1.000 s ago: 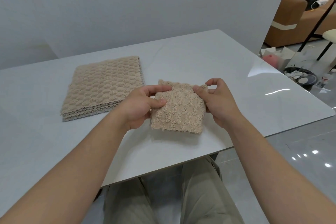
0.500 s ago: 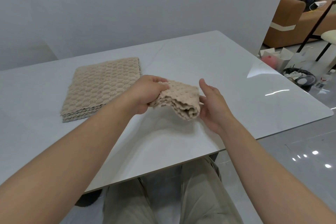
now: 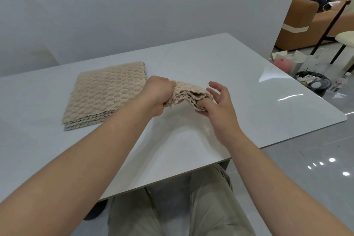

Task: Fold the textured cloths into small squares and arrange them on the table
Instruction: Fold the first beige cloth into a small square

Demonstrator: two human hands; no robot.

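Folded cloth (image 3: 188,92) now bunched | left hand (image 3: 157,92) grip clenched on it, fingertips hidden | right hand (image 3: 220,105) pinching end

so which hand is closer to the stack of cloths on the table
Left. The left hand grips the folded cloth just beside the stack, at its right edge; the right hand holds the cloth's other end, farther away.

A single head-worn view looks forward and down over the desk (image 3: 220,59) from its near edge, close above it, facing the wall (image 3: 134,5) beyond the desk's far side.
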